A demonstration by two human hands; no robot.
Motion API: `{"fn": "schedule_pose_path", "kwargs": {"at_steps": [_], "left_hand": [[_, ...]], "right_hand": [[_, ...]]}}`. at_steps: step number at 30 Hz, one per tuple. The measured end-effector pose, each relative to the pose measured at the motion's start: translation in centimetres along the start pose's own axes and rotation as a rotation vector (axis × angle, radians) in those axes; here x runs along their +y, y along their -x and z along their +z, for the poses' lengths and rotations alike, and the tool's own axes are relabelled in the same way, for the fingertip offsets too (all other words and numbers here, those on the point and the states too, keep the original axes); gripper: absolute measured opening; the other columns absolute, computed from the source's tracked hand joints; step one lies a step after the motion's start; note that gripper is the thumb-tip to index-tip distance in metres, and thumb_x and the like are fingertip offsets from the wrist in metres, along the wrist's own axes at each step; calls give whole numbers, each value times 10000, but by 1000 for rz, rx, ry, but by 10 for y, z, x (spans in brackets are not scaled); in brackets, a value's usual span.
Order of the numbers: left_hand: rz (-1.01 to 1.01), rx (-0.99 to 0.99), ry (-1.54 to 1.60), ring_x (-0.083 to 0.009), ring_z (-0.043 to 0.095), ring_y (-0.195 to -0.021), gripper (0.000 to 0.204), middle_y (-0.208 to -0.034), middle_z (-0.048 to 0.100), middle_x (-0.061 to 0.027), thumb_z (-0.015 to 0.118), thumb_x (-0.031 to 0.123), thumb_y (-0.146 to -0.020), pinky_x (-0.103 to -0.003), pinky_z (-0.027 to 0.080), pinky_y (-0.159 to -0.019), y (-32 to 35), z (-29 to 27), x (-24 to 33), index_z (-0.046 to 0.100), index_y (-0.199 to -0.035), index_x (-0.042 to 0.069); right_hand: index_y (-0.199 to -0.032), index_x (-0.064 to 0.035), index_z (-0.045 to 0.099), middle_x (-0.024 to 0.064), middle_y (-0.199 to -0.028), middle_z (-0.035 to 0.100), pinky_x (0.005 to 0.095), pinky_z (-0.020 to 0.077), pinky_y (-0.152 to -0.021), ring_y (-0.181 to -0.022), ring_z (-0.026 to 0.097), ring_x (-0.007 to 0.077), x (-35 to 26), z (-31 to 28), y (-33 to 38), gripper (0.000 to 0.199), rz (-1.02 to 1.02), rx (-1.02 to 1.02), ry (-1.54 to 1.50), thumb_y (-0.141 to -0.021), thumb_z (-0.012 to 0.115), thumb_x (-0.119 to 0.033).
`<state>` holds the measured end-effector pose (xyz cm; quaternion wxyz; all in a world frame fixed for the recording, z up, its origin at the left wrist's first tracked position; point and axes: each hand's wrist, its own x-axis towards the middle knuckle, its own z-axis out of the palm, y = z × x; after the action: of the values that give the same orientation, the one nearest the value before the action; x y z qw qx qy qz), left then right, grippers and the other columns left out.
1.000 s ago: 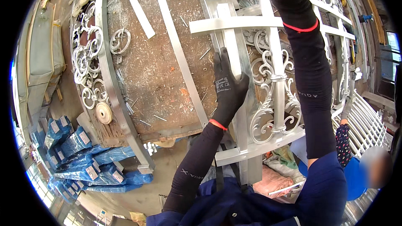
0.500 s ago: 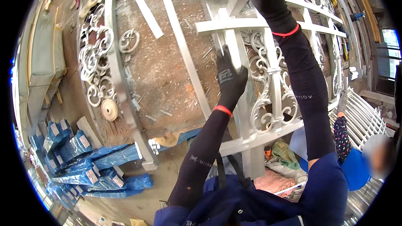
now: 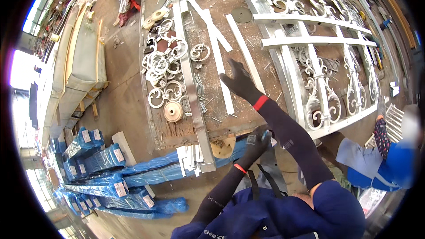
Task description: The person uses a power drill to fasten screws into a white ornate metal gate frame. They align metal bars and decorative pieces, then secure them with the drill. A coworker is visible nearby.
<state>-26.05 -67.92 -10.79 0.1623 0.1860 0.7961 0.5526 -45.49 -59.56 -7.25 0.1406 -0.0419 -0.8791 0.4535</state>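
Observation:
My right hand [image 3: 242, 81], in a dark glove, reaches over the workbench [image 3: 208, 126] with its fingers apart and nothing in them. Below it lies a long white metal bar [image 3: 219, 68], and a second white bar [image 3: 245, 51] is just beyond the hand. Close to my body, at the bench's near edge, my gloved left hand [image 3: 256, 145] is closed around something small that I cannot make out. To the right of my hands lies a white metal railing panel [image 3: 321, 77] with scroll ornaments between its bars.
Loose white scroll pieces [image 3: 161, 66] lie left of a long metal rail [image 3: 188, 75]. A cream roll [image 3: 173, 111] sits near them. Blue-wrapped bundles [image 3: 110, 163] rest at the lower left. A co-worker in blue [image 3: 376, 163] is at the right beside the panel.
Both hands have left the railing panel. My right hand has moved left over the loose bars; my left has drawn back toward my body. The view has turned left.

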Motion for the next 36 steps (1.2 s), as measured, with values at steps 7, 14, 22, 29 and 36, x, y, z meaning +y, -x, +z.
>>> {"fn": "schedule_pose_path", "kwargs": {"at_steps": [7,14,22,29,36], "left_hand": [[376,228,-239,-333,602,-890,286,-979,627,-145,595,157,-847,-433,470,-763,-123,-23,-6,580,-1120,74],[581,98,-988,-375,415,-1242,638,-1212,525,-141,636,144,-680,-490,392,-970,-330,-10,50,444,-1286,86],[248,-176,-1130,-356,594,-1037,580,-1208,511,-175,678,239,-699,-465,497,-850,-367,27,55,471,-1219,84],[382,-200,-1179,-350,613,-987,522,-1190,514,-154,684,274,-704,-471,515,-788,-375,22,51,489,-1157,102],[520,-246,-1223,-363,579,-1058,636,-1239,516,-200,645,318,-705,-447,492,-861,-392,9,45,462,-1243,33]], "right_hand": [[-1118,-1,543,192,-1016,581,434,475,-806,-931,586,364,-27,-196,323,391,397,143,263,-784,654,-172],[-1161,-31,489,189,-979,579,471,474,-754,-901,581,377,-8,-199,342,556,840,-76,474,-700,724,-231],[-1048,0,513,220,-955,556,485,465,-693,-880,578,380,8,-182,380,443,911,-13,557,-822,636,-361],[-1059,44,492,233,-851,596,497,458,-603,-736,606,393,11,-194,433,483,785,-63,488,-818,642,-347],[-1068,65,461,182,-731,590,453,459,-563,-627,604,337,11,-203,395,512,789,-76,161,-815,649,-338]]}}
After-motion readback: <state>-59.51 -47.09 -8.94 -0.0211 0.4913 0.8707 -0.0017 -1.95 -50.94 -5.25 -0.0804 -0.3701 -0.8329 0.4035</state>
